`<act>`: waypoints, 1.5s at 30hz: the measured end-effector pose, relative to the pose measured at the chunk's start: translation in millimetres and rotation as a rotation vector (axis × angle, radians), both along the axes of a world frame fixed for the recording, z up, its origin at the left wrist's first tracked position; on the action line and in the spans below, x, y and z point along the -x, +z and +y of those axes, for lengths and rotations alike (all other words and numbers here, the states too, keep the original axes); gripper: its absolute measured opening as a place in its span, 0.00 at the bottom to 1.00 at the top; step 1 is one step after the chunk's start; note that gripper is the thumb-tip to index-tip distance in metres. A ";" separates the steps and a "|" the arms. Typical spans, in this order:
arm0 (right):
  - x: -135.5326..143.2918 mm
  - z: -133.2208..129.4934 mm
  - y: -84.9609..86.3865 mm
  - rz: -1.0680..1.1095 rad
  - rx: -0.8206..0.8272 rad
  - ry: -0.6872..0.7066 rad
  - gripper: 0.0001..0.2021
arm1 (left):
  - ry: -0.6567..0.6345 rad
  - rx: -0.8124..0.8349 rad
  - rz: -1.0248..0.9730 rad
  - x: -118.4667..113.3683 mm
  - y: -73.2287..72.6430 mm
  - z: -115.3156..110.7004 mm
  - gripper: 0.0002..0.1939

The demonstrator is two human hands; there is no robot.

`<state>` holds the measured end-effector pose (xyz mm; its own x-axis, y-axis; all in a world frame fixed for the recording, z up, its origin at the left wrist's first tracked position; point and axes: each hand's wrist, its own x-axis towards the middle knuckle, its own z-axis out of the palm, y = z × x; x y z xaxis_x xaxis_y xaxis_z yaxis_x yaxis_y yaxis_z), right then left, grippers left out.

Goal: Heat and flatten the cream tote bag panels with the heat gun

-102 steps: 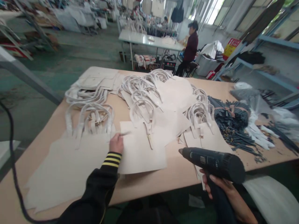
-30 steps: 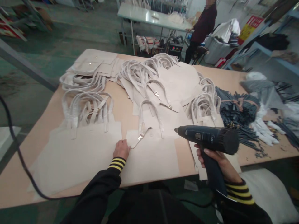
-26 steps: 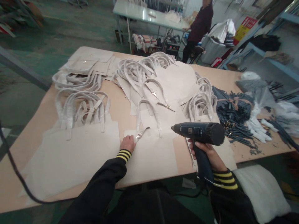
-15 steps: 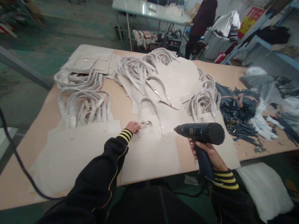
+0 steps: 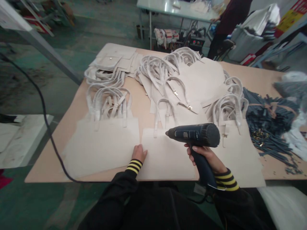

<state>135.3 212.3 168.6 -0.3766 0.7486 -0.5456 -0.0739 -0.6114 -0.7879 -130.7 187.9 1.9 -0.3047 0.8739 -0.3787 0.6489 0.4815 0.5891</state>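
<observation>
My right hand (image 5: 209, 158) is wrapped round the handle of a dark heat gun (image 5: 192, 134), whose nozzle points left above a beige bag panel (image 5: 168, 156). At that panel's left edge is my left hand (image 5: 139, 152), fingers curled and closed on the edge, thumb on top. A looped handle (image 5: 165, 101) stands up from the panel's upper edge, and a strap (image 5: 167, 116) hangs inside the loop. The gun's body covers part of the panel's upper right.
Stacked bag panels with handles (image 5: 107, 137) lie left, more (image 5: 237, 143) right. Behind are piled handles (image 5: 153, 68) and flat pieces (image 5: 115, 52). Bundled dark straps (image 5: 261, 111) lie far right. A black cable (image 5: 45, 118) crosses the table's left edge. A person (image 5: 230, 22) is at the far table (image 5: 163, 6).
My left hand has let go of the small strap by the panel's upper edge and come down to its left edge. The heat gun has shifted slightly left; the view has turned left.
</observation>
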 end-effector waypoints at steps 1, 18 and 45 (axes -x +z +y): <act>6.2 3.7 0.4 0.011 -0.003 0.021 0.13 | -0.010 0.028 0.037 -2.9 -3.2 -11.8 0.11; 105.6 40.4 -1.9 -0.013 -0.061 0.249 0.12 | -0.007 0.036 0.003 14.6 -2.7 -56.7 0.08; -4.9 -143.2 -8.9 -0.095 0.106 0.400 0.13 | -0.139 0.019 0.231 1.0 -2.1 -11.3 0.16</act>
